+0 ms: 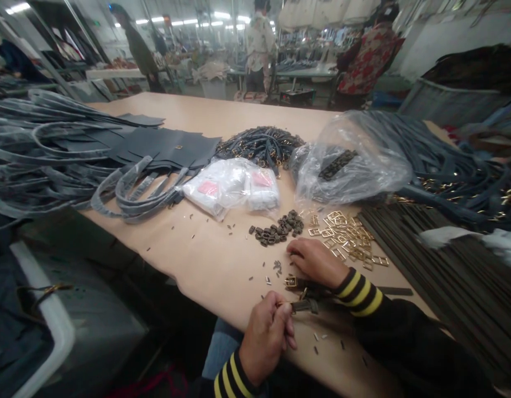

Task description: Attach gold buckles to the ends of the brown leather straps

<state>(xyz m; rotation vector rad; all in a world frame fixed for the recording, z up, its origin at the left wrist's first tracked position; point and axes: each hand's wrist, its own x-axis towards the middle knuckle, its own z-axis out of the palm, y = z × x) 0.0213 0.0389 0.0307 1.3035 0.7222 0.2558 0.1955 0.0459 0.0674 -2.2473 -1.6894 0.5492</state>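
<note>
My left hand (268, 334) is closed on a dark strap (307, 305) near the table's front edge, with a gold buckle partly hidden at its fingers. Beyond it my right hand (317, 262) hovers low over the table, its fingers bent and a little apart, just in front of a pile of small dark strap loops (275, 229). I see nothing held in it. Another gold buckle (291, 282) on a dark strap end lies below my right hand. Loose gold buckles (342, 235) are heaped to the right of the loops. Tiny metal pieces (277, 268) lie scattered nearby.
White plastic packets (238, 185) and a clear plastic bag (354, 166) lie farther back. Dark blue straps (40, 143) cover the left side; flat dark strips (425, 249) line the right. A bin (60, 315) stands at the left. Several people are in the background.
</note>
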